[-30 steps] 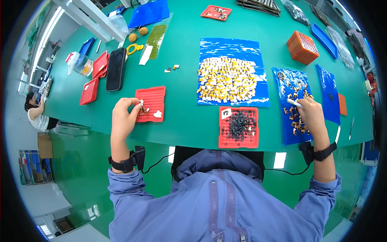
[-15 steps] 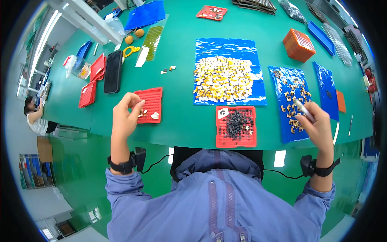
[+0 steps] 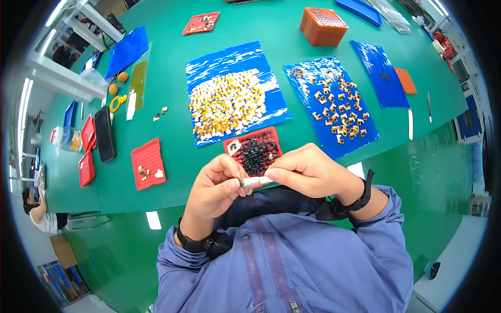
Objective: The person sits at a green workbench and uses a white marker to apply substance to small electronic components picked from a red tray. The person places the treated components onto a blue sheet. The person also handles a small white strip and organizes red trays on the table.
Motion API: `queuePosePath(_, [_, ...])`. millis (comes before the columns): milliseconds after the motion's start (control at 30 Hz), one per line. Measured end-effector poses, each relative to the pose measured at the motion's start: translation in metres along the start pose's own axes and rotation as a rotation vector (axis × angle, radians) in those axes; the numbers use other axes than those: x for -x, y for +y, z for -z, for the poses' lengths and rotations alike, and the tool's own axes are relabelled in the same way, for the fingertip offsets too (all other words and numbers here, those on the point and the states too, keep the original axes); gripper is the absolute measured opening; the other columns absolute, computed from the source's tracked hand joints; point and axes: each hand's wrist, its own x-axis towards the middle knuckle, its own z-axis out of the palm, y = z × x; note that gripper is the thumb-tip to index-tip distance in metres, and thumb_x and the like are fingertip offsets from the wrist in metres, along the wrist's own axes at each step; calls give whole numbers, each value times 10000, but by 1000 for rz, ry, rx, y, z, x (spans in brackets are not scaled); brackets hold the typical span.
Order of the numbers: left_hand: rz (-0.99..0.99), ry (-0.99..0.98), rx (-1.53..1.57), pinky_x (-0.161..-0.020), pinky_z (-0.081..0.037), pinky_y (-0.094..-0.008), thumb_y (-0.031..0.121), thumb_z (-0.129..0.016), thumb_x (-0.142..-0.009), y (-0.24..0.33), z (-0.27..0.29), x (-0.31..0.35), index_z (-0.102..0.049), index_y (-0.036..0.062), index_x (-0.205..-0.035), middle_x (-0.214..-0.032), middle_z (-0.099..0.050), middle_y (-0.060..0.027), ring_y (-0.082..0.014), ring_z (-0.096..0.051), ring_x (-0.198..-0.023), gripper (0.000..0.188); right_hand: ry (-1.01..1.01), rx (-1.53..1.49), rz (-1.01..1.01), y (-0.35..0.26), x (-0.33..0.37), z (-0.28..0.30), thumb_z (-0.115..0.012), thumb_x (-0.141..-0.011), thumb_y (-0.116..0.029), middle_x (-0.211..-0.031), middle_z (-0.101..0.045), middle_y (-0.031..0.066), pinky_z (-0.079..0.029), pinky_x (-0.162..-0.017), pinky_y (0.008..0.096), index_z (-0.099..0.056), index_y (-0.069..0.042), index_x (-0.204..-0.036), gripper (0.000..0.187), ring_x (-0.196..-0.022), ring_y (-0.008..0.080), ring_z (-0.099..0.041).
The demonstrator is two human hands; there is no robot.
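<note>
My left hand (image 3: 213,189) and my right hand (image 3: 314,171) meet in front of my chest, just over the near edge of the table. A whitish pen-like tool (image 3: 254,181) is gripped in the right fingers, its end reaching the left fingertips. My left thumb and fingers pinch a small brownish piece (image 3: 241,182) at that end; its exact kind is too small to tell. Right behind the hands lies a red ribbed tray (image 3: 272,133) heaped with small black parts, partly covered by the fingers.
A blue sheet (image 3: 214,63) bears many white-and-yellow pieces; another blue sheet (image 3: 342,151) to the right has brown square-notched pieces. Left stand a red tray (image 3: 147,151) with a few bits and a black phone (image 3: 105,134). An orange tray stack (image 3: 322,27) is farther back.
Both hands have come inward from the left red tray and the right blue sheet and met at the tool's end. The camera view has turned, shifting the table's contents.
</note>
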Motion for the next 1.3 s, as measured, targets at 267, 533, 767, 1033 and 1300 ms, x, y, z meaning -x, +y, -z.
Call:
queuePosePath(267, [53, -1, 42, -726, -494, -315, 48, -581, -889, -10, 6, -4, -502, 32, -915, -807, -593, -106, -188, -599, -763, 84, 141, 35, 159, 7, 0, 4, -664, -842, -179, -613, -571, 58, -389, -482, 292, -659, -30, -787, 160, -507, 152, -506])
queuePosePath(533, [68, 80, -11, -715, -487, -315, 47, -568, -891, -8, 7, -9, -494, 20, -898, -793, -570, -99, -177, -577, -736, 79, 124, 38, 51, 14, 0, 5, -591, -895, -201, -559, -555, 65, -410, -496, 291, -607, -27, -749, 228, -509, 133, -531])
queuePosePath(767, [72, 106, -60, -697, -487, -311, 72, -588, -886, -7, 10, -11, -492, 29, -879, -780, -569, -92, -174, -581, -731, 105, 5, -167, -31, 27, 0, 6, -621, -897, -176, -626, -576, 9, -379, -499, 232, -612, -32, -879, 146, -546, 64, -501])
queuePosePath(1033, [79, 97, -68, -706, -510, -313, 63, -583, -889, -5, 13, -9, -485, 21, -884, -787, -574, -106, -186, -597, -739, 107, -7, -206, -29, 24, -1, 9, -623, -897, -172, -620, -560, 7, -372, -495, 239, -613, -31, -888, 141, -533, 63, -477])
queuePosePath(1300, [60, 115, -87, -699, -516, -307, 62, -566, -902, -3, 12, -11, -484, 19, -879, -784, -580, -104, -182, -605, -730, 96, -36, -123, -61, 27, -5, 7, -538, -946, -222, -569, -561, 19, -391, -497, 274, -640, -38, -825, 243, -514, 92, -496])
